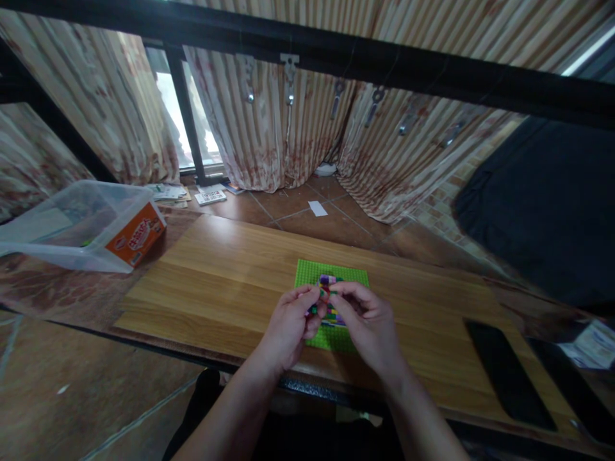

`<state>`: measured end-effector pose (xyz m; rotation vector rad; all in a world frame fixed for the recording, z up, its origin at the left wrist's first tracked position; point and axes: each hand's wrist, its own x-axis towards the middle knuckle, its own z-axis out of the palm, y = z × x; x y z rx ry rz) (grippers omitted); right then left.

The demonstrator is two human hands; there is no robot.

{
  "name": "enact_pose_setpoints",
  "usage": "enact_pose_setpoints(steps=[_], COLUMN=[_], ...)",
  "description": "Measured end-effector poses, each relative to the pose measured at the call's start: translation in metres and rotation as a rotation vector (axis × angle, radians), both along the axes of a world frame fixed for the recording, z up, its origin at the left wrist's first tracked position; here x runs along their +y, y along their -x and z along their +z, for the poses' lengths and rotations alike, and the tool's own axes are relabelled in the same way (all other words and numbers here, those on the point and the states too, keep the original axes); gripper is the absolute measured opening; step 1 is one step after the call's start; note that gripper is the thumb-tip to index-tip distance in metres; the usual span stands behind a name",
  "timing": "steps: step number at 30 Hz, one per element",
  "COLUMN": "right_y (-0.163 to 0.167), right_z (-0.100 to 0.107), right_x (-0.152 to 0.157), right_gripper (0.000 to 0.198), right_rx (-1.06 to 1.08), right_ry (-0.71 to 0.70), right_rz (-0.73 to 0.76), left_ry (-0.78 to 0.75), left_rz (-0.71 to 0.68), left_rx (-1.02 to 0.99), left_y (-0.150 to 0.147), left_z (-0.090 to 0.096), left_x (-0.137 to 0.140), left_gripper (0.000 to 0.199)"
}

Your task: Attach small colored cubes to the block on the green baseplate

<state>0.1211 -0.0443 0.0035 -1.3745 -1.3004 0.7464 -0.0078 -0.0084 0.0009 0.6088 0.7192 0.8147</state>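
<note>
A square lime-green studded baseplate lies on the wooden tabletop. On it stands a low build of small toy bricks in purple, pink, green and other colours, partly covered by my fingers. Above this build my two hands meet, fingertips nearly touching. My left hand is closed in a pinch on small red and green toy bricks. From the other side, my right hand pinches the same little bricks between thumb and fingers. How many pieces they hold, and whether these are joined, is too small to tell.
A clear plastic bin with an orange label stands at the left end of the table. Toward the right lies a dark flat slab, with another dark object beyond it. A black metal bar crosses above, with several hooks hanging from it.
</note>
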Motion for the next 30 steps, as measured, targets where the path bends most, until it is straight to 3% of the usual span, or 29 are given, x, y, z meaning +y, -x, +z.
enact_pose_setpoints(steps=[7, 10, 14, 24, 30], right_y=[0.004, 0.004, 0.000, -0.005, -0.012], right_z=[-0.001, -0.002, 0.000, 0.008, 0.003], right_x=[-0.001, 0.000, 0.000, -0.001, -0.003], right_gripper=[0.017, 0.016, 0.015, 0.014, 0.009], right_rx=[-0.382, -0.401, -0.319, -0.241, 0.117], right_ry=[-0.072, -0.052, -0.034, -0.022, 0.043], right_rz=[-0.014, -0.006, 0.056, 0.107, 0.160], left_ry=[-0.173, -0.311, -0.403, -0.324, -0.123], left_rz=[0.038, 0.068, -0.011, -0.066, -0.160], left_rx=[0.189, 0.283, 0.342, 0.287, 0.082], left_y=[-0.006, -0.007, -0.003, 0.000, 0.007], left_z=[-0.007, -0.012, -0.012, -0.001, 0.005], left_x=[-0.002, 0.000, 0.001, -0.004, -0.003], left_gripper=[0.031, 0.032, 0.036, 0.039, 0.032])
